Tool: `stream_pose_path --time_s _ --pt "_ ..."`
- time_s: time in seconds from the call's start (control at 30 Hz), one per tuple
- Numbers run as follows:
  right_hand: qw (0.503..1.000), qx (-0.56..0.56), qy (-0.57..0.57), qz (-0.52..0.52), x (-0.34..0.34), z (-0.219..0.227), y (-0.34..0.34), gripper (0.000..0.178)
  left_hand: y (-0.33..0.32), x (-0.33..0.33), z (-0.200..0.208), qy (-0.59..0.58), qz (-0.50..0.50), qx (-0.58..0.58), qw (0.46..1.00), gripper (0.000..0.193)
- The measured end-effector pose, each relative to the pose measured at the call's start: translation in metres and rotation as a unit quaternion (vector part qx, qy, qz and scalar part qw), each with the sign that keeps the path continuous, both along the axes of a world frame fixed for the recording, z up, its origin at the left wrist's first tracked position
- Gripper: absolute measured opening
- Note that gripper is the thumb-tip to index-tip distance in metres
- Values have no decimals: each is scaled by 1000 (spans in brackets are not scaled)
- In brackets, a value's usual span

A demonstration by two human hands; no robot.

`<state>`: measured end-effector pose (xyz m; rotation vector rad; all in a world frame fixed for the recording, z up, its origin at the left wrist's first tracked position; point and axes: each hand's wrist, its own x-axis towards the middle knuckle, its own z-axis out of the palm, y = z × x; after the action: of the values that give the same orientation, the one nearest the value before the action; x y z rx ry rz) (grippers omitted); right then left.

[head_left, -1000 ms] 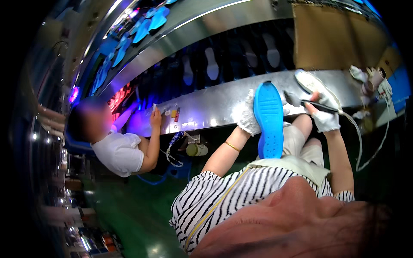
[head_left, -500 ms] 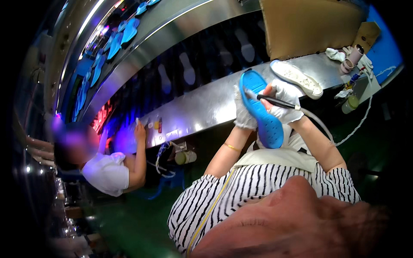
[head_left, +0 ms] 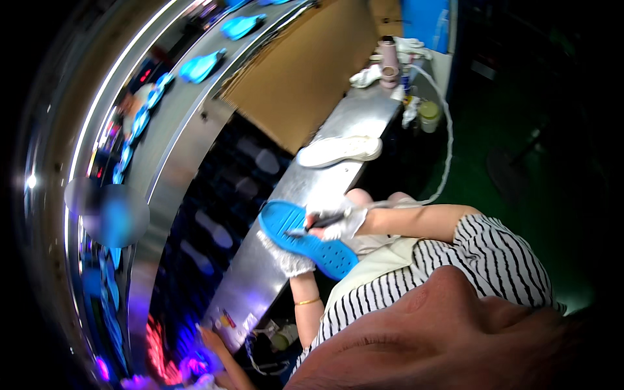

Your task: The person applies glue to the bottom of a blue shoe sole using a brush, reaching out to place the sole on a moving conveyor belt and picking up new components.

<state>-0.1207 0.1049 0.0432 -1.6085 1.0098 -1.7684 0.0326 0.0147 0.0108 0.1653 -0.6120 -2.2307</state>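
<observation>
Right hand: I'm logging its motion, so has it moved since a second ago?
Yes. The right hand has moved away from the white sole on the bench, which it overlapped in view a second ago, to over the blue sole.

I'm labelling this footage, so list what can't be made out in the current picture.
Left hand, head view: partly hidden behind the blue sole it holds.
Tool, head view: handle partly covered by the right hand; its tip is too small and blurred to identify.
Co-worker's arm, head view: cut off by the lower edge.
</observation>
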Motion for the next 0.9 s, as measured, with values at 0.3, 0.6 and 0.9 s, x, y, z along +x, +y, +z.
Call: stream_pose_path --time_s 0.3,0.6,0.9 --pt "992 107 8 60 -16 -9 25 12 67 -19 41 -224 93 13 970 92" --pt "976 80 -76 187 -17 -46 3 13 23 4 -32 -134 -80 65 986 104" --pt "990 56 36 125 -5 9 -6 13 -20 -12 -12 105 -1 -43 994 90"
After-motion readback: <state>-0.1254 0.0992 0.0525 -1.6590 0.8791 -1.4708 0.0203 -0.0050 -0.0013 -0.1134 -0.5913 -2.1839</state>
